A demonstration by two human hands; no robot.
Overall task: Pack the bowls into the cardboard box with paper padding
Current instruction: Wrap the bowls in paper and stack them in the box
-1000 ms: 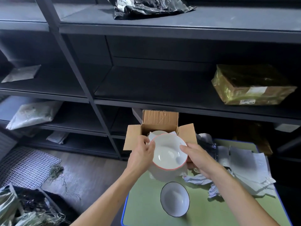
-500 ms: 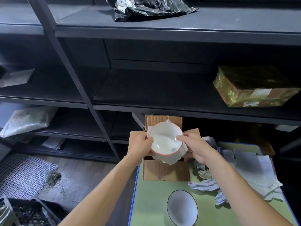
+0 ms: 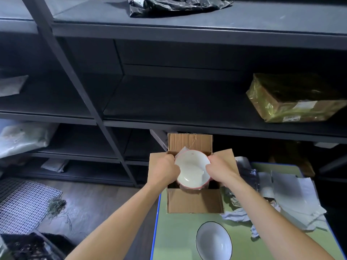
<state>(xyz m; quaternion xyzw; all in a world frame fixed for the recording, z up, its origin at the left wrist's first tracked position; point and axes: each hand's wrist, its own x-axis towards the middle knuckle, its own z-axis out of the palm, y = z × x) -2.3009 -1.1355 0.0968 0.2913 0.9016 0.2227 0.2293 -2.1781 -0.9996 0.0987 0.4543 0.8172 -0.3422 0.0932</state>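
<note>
A white bowl with a pink rim point(image 3: 192, 170) sits low in the mouth of the open cardboard box point(image 3: 194, 200), tilted toward me. My left hand point(image 3: 164, 170) grips its left edge and my right hand point(image 3: 220, 170) grips its right edge, fingers curled over the rim. A bit of white paper point(image 3: 183, 150) shows behind the bowl inside the box. A second white bowl with a dark rim point(image 3: 214, 241) rests upright on the green table point(image 3: 174, 237), near me and apart from both hands.
Crumpled and flat sheets of white paper point(image 3: 293, 201) lie on the table right of the box. Dark metal shelving point(image 3: 169, 113) rises behind, holding a gold-wrapped parcel point(image 3: 293, 98) and a black bag point(image 3: 176, 5). A wire grid point(image 3: 24, 205) lies on the floor at left.
Both hands have carried the pink-rimmed bowl from above the table forward and down into the box opening. The dark-rimmed bowl has stayed where it was.
</note>
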